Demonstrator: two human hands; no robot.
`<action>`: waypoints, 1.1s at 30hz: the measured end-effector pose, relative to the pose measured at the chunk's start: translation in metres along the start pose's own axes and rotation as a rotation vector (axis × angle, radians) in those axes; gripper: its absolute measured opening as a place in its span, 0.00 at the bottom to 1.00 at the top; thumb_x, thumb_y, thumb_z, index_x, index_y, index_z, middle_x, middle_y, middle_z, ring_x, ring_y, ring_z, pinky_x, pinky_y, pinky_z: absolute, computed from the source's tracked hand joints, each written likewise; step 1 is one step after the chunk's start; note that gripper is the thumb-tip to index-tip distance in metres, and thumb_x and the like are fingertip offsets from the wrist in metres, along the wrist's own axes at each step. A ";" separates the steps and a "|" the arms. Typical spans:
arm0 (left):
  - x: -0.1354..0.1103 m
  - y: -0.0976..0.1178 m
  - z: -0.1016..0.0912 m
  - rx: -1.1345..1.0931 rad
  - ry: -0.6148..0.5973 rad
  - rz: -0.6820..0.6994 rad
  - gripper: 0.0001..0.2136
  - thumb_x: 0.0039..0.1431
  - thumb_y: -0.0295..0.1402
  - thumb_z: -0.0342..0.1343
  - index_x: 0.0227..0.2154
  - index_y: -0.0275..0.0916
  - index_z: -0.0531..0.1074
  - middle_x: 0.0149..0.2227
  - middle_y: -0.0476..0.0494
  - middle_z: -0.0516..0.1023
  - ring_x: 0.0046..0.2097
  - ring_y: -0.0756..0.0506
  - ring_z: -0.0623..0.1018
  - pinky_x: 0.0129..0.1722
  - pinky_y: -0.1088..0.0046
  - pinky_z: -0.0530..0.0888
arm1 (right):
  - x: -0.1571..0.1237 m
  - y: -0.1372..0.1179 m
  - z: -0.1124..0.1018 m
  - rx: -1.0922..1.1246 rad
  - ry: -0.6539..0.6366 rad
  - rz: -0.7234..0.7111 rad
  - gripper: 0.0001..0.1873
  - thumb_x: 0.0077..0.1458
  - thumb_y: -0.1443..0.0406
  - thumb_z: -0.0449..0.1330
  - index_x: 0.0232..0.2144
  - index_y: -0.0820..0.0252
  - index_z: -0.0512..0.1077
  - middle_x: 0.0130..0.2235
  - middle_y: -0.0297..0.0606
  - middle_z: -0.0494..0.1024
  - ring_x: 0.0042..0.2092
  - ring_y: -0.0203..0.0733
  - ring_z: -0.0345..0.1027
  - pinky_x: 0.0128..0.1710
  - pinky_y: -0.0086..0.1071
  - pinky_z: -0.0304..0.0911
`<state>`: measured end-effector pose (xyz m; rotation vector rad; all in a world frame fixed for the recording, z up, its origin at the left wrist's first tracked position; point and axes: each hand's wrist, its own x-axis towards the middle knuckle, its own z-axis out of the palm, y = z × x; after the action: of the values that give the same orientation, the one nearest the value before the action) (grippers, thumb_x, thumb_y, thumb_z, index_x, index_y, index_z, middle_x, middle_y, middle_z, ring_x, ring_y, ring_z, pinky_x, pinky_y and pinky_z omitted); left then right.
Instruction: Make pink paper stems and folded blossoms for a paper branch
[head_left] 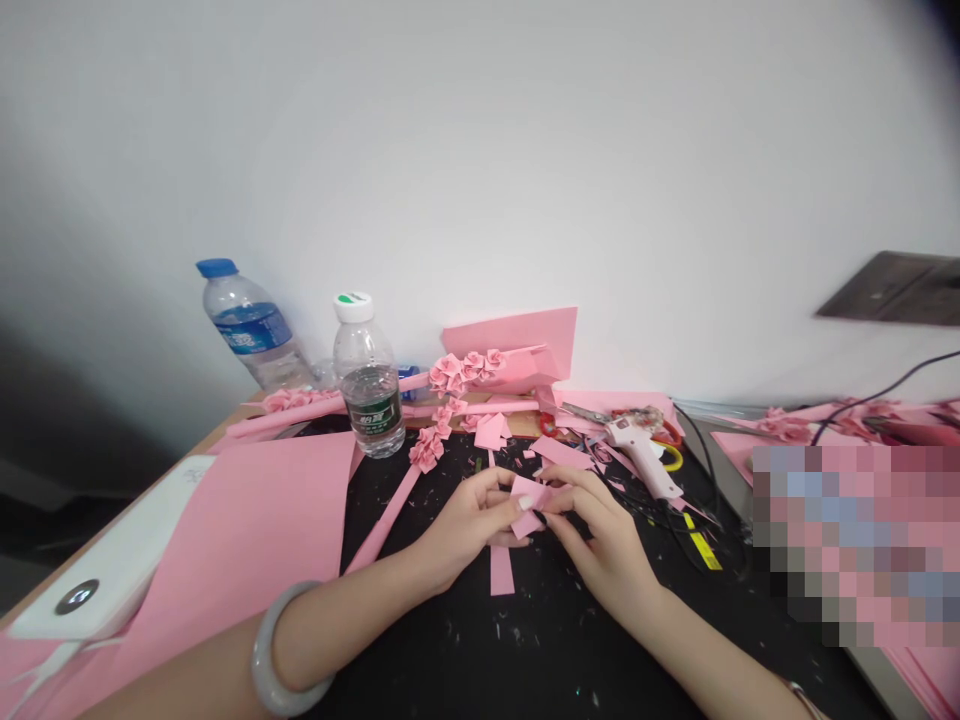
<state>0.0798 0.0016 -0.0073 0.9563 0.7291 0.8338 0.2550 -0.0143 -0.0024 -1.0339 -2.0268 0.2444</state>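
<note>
- Bracelet (281, 655): pale band round the left wrist, at the lower edge of the view.
- Mat (540, 640): black and speckled with paper scraps. It lies on the table (217, 430) under both forearms.
- Strip (502, 570): short pink piece lying flat on the mat, just below the hands.
- Left hand (469, 520): fingers curled, with thumb and fingertips pinching the left side of the paper piece (529, 500).
- Right hand (600, 540): fingers bent, with fingertips gripping the right side of the same piece.
- Paper piece: small, pink and folded. It is held between the two hands just above the middle of the mat.
- Sheet (247, 530): large pink paper to the left of the left forearm, partly overlapping the mat.
- Glue gun (641, 455): white, lying on the mat beyond the right hand, with a dark cord beside it.
- White-capped bottle (367, 375): clear and upright, at the far left corner of the mat.
- Roses (465, 368): a cluster of pink paper flowers just right of that bottle. More of them lie on the mat below.
- Blue-capped bottle (247, 325): clear, leaning, standing farther left and behind.
- Card (517, 335): pink and folded, propped behind the roses against the wall (480, 150), which is white.
</note>
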 end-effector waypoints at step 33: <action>0.003 -0.008 0.001 0.163 -0.035 0.079 0.16 0.52 0.43 0.57 0.32 0.32 0.71 0.22 0.52 0.64 0.25 0.54 0.62 0.27 0.78 0.63 | -0.002 0.001 0.005 0.257 -0.049 0.297 0.09 0.56 0.71 0.52 0.25 0.57 0.59 0.32 0.37 0.67 0.31 0.37 0.63 0.27 0.29 0.59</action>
<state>0.0842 0.0011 -0.0148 1.1492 0.7417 0.8337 0.2526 -0.0142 -0.0079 -1.1688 -1.8196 0.6733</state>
